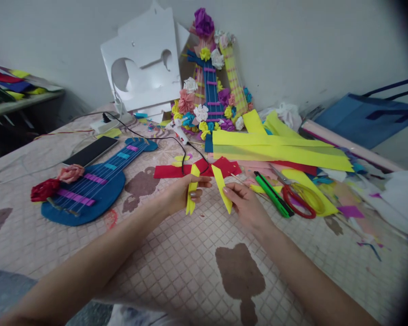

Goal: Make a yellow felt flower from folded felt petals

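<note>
My left hand [187, 191] is closed around several narrow yellow paper strips [192, 192], whose pointed ends stick out below the fingers. Between the thumb and fingers of my right hand [245, 203] is one more yellow strip [221, 188], tilted, with slanted ends. The two hands are a little apart above the table. Just behind them lies a red paper strip [168, 171], partly hidden by the hands and a black cord. A blue paper guitar [109, 192] with purple and light-blue bars, white strings and two paper roses rests to the left.
Right of my hands lie a green box cutter [274, 194] and red-handled scissors [297, 201] among paper scraps. Long yellow sheets [279, 151] are piled behind. A white glue gun [179, 132], a phone [91, 151] and a power strip [107, 122] stand farther back, near flower-covered guitars [211, 88].
</note>
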Motion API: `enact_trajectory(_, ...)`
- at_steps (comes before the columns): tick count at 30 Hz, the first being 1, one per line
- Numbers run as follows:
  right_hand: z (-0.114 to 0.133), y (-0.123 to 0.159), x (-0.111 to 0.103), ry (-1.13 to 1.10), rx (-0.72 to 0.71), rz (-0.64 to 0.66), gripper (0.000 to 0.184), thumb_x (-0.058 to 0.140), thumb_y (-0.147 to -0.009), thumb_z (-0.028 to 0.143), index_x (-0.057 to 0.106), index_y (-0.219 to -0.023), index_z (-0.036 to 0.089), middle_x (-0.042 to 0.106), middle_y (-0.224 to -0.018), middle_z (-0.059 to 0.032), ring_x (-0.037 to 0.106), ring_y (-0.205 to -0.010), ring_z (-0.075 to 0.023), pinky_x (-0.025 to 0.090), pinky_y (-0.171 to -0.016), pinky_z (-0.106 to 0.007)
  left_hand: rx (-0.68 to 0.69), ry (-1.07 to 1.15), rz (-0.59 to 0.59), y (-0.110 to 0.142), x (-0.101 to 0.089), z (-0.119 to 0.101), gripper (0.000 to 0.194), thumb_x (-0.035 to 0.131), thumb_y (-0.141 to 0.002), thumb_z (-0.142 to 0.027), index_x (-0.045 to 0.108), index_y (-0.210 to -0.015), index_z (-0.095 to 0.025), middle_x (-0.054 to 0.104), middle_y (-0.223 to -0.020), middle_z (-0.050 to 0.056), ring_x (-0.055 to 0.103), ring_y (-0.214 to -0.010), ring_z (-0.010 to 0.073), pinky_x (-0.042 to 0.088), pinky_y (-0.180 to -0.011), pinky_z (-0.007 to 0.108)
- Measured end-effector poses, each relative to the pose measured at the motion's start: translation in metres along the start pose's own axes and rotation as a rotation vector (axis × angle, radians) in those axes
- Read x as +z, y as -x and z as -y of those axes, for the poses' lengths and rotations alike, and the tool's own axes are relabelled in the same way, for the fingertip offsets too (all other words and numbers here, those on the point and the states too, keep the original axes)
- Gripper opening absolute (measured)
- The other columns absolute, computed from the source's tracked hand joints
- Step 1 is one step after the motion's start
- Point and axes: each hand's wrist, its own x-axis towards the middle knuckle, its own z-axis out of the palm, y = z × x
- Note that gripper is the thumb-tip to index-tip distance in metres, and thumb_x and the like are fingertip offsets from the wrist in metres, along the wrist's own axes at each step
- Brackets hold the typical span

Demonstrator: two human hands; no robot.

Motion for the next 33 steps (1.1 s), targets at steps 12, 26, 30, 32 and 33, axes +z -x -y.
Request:
enact_trajectory(12, 0.009, 0.018, 0.027, -0.386, 0.215, 0.056, 0.022, 0.075, -0.065, 0.035, 0.062, -0.072, 0.019, 0.056, -0.068, 0.0036, 0.048, -0.062, -0.0092, 0.038, -0.060, -0.024, 0.003, 0.062, -0.071, -0.002, 0.017, 0.022, 0.025, 0.043, -0.086, -0.028, 0.061, -0.096, -0.014, 0.063, -0.092, 0.009, 0.060, -0.078, 0.0163, 0.048, -0.066, 0.026)
enact_trajectory(26, 0.002, 0.020, 0.034, -0.373, 0.186, 0.091, 0.018, 0.074, -0.065, 0.032, 0.062, -0.070, 0.020, 0.056, -0.067, 0.0031, 0.048, -0.063, -0.0114, 0.038, -0.061, -0.026, 0.251, -0.293, 0.135, -0.001, 0.013, 0.039, 0.034, 0.050, -0.085, -0.044, 0.062, -0.108, -0.022, 0.062, -0.101, 0.005, 0.058, -0.091, 0.0175, 0.046, -0.075, 0.026)
enact_trajectory(30, 0.003, 0.021, 0.034, -0.372, 0.193, 0.120, 0.018, 0.074, -0.064, 0.032, 0.064, -0.070, 0.020, 0.058, -0.069, 0.0022, 0.051, -0.065, -0.0120, 0.040, -0.066, -0.028, 0.190, -0.276, 0.185, -0.001, 0.012, 0.036, 0.033, 0.050, -0.086, -0.043, 0.063, -0.108, -0.023, 0.063, -0.096, 0.004, 0.059, -0.088, 0.0164, 0.046, -0.074, 0.026)
enact_trajectory(32, 0.005, 0.021, 0.033, -0.362, 0.206, 0.088, 0.019, 0.076, -0.062, 0.033, 0.065, -0.069, 0.019, 0.059, -0.068, 0.0016, 0.050, -0.063, -0.0117, 0.040, -0.064, -0.028, 0.144, -0.229, 0.184, -0.001, 0.012, 0.036, 0.032, 0.052, -0.085, -0.043, 0.063, -0.107, -0.022, 0.064, -0.095, 0.004, 0.059, -0.086, 0.0158, 0.046, -0.072, 0.024)
enact_trajectory(33, 0.007, 0.021, 0.033, -0.359, 0.203, 0.062, 0.020, 0.076, -0.061, 0.034, 0.066, -0.068, 0.019, 0.059, -0.068, 0.0015, 0.050, -0.063, -0.0116, 0.040, -0.063, -0.027, 0.137, -0.195, 0.176, -0.001, 0.013, 0.036, 0.033, 0.053, -0.084, -0.043, 0.063, -0.106, -0.021, 0.064, -0.097, 0.005, 0.059, -0.086, 0.0156, 0.046, -0.072, 0.024)
